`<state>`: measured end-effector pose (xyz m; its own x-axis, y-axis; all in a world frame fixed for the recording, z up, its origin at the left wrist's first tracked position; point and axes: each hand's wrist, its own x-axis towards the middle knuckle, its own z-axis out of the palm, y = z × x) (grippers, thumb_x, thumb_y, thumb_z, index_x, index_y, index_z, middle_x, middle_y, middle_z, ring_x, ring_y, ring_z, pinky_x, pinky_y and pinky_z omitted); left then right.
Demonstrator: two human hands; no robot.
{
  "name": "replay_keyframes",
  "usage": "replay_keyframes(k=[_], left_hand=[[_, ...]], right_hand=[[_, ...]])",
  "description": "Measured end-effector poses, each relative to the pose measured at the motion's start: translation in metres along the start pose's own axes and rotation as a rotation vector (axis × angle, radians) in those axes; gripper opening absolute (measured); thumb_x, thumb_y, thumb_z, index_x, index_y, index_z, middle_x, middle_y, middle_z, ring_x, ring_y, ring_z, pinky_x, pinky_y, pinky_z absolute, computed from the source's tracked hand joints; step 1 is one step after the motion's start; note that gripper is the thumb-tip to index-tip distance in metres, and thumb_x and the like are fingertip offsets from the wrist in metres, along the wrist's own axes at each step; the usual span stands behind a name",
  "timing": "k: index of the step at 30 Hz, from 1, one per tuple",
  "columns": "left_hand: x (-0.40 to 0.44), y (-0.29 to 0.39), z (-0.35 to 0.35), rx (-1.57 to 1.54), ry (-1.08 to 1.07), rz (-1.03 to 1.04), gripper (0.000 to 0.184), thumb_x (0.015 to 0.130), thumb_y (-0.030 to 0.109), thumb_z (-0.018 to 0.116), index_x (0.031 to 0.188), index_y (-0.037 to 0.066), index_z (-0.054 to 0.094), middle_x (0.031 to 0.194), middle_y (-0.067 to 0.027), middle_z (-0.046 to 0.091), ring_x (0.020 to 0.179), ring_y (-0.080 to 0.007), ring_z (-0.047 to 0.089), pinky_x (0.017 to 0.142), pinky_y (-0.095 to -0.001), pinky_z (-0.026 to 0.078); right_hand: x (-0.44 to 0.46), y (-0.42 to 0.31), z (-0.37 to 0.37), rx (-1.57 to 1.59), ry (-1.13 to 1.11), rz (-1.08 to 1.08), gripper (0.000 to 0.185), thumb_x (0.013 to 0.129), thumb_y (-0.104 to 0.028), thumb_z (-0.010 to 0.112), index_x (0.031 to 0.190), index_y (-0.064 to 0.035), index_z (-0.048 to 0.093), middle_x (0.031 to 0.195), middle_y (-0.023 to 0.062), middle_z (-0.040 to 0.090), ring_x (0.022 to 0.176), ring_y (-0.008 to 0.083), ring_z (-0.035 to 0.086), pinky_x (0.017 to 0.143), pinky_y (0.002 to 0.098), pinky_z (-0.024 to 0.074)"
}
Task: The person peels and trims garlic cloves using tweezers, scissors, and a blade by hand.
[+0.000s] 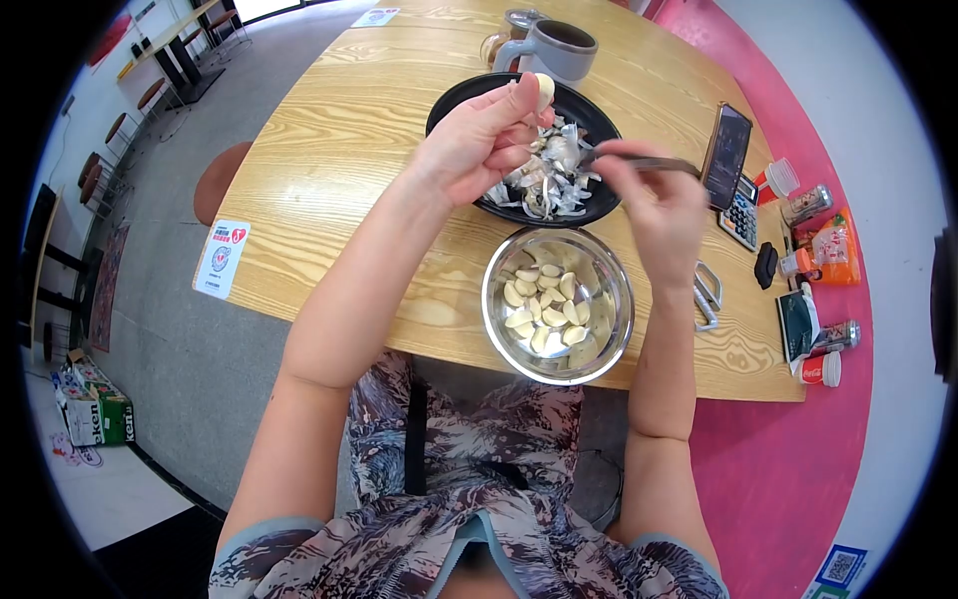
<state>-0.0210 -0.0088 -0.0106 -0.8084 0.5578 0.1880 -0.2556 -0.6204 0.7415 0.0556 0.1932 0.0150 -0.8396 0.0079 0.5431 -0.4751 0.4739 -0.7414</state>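
Observation:
My left hand [469,145] pinches a pale garlic clove [544,92] between thumb and fingers, above the black plate [439,110]. A heap of papery garlic skins [549,180] lies on that plate. My right hand [659,210] is closed around a small knife [654,163] with a dark handle; its tip points left over the skins, apart from the clove. Nearer to me, a shiny steel bowl [621,329] holds several peeled garlic cloves [549,299].
Behind the plate stand a grey mug [564,55] and a glass jar [521,18]. To the right are a propped phone [726,155], a calculator [740,215], a scissors-like tool with pale handles [707,295], and several small jars and packets along the pink edge.

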Motion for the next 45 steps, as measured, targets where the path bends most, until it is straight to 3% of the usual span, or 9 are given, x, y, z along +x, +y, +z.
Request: replay_keyframes(k=[2, 4, 10, 12, 17, 20, 23, 39, 45], left_hand=[[-0.002, 0.001, 0.002, 0.005, -0.019, 0.005, 0.044, 0.093, 0.042, 0.06, 0.112, 0.003, 0.054, 0.09, -0.0025, 0.058, 0.058, 0.0004, 0.033, 0.044, -0.0142, 0.026], [0.001, 0.001, 0.003, 0.0, -0.04, 0.022, 0.046, 0.093, 0.044, 0.059, 0.113, 0.003, 0.054, 0.089, -0.0022, 0.058, 0.059, 0.0002, 0.033, 0.044, -0.0142, 0.026], [-0.004, 0.0, 0.011, 0.076, -0.035, 0.034, 0.034, 0.093, 0.031, 0.065, 0.111, 0.003, 0.058, 0.09, -0.0016, 0.059, 0.061, 0.0002, 0.039, 0.046, -0.0146, 0.027], [-0.007, 0.002, 0.02, 0.325, 0.047, 0.07, 0.024, 0.092, 0.02, 0.067, 0.108, 0.004, 0.061, 0.087, -0.0005, 0.06, 0.062, 0.0011, 0.043, 0.047, -0.015, 0.028], [-0.01, -0.003, 0.032, 0.658, 0.075, 0.181, 0.019, 0.088, 0.016, 0.072, 0.1, 0.005, 0.064, 0.079, 0.0038, 0.062, 0.06, 0.0012, 0.044, 0.048, -0.0167, 0.031], [-0.008, -0.008, 0.029, 0.75, 0.086, 0.241, 0.019, 0.085, 0.01, 0.074, 0.098, 0.002, 0.063, 0.082, 0.0015, 0.065, 0.07, -0.001, 0.057, 0.061, -0.0163, 0.044], [-0.009, -0.008, 0.032, 0.786, 0.092, 0.247, 0.019, 0.084, 0.008, 0.073, 0.098, 0.001, 0.062, 0.084, -0.0005, 0.066, 0.074, -0.0025, 0.06, 0.067, -0.0168, 0.047], [-0.007, -0.012, 0.03, 0.79, 0.126, 0.318, 0.017, 0.086, 0.006, 0.072, 0.098, 0.0, 0.062, 0.08, -0.0001, 0.065, 0.071, -0.0018, 0.058, 0.063, -0.0165, 0.046], [-0.01, -0.006, 0.033, 0.655, 0.133, 0.231, 0.018, 0.087, 0.013, 0.072, 0.101, 0.004, 0.063, 0.079, 0.0025, 0.062, 0.06, 0.0002, 0.047, 0.05, -0.0161, 0.035]], right_hand=[[-0.005, 0.003, 0.01, 0.08, -0.035, 0.077, 0.016, 0.081, -0.005, 0.073, 0.096, 0.0005, 0.069, 0.082, 0.008, 0.072, 0.075, 0.0111, 0.066, 0.071, 0.0232, 0.05], [-0.003, -0.003, 0.009, 0.053, 0.116, -0.059, 0.015, 0.082, -0.005, 0.072, 0.096, 0.0013, 0.069, 0.082, 0.0077, 0.072, 0.076, 0.0132, 0.067, 0.071, 0.024, 0.0506], [-0.004, 0.001, 0.01, 0.046, 0.088, -0.053, 0.017, 0.083, -0.002, 0.072, 0.099, 0.003, 0.068, 0.094, 0.0106, 0.071, 0.083, 0.0135, 0.067, 0.075, 0.0262, 0.0523], [-0.002, -0.005, 0.01, 0.288, 0.297, -0.207, 0.019, 0.084, 0.001, 0.07, 0.102, 0.0052, 0.067, 0.098, 0.0122, 0.07, 0.088, 0.0159, 0.067, 0.079, 0.0275, 0.0528], [-0.007, -0.007, 0.008, 0.35, 0.228, -0.254, 0.02, 0.084, 0.004, 0.069, 0.104, 0.0062, 0.065, 0.102, 0.0143, 0.069, 0.091, 0.0174, 0.066, 0.084, 0.0276, 0.0514], [-0.006, -0.007, 0.007, 0.34, 0.217, -0.247, 0.02, 0.084, 0.005, 0.069, 0.104, 0.0061, 0.065, 0.103, 0.0151, 0.069, 0.092, 0.0173, 0.066, 0.084, 0.0271, 0.0507], [-0.006, -0.006, 0.007, 0.316, 0.214, -0.24, 0.021, 0.084, 0.005, 0.069, 0.104, 0.0055, 0.065, 0.102, 0.0143, 0.069, 0.092, 0.0168, 0.066, 0.083, 0.0263, 0.0504], [-0.009, -0.008, 0.005, 0.275, 0.224, -0.26, 0.013, 0.083, 0.005, 0.069, 0.096, 0.0052, 0.069, 0.096, 0.0127, 0.07, 0.087, 0.0152, 0.065, 0.079, 0.0246, 0.0509], [-0.009, -0.011, 0.006, 0.302, 0.243, -0.25, 0.013, 0.083, 0.005, 0.069, 0.097, 0.0059, 0.068, 0.095, 0.013, 0.07, 0.086, 0.0154, 0.066, 0.079, 0.0241, 0.0514]])
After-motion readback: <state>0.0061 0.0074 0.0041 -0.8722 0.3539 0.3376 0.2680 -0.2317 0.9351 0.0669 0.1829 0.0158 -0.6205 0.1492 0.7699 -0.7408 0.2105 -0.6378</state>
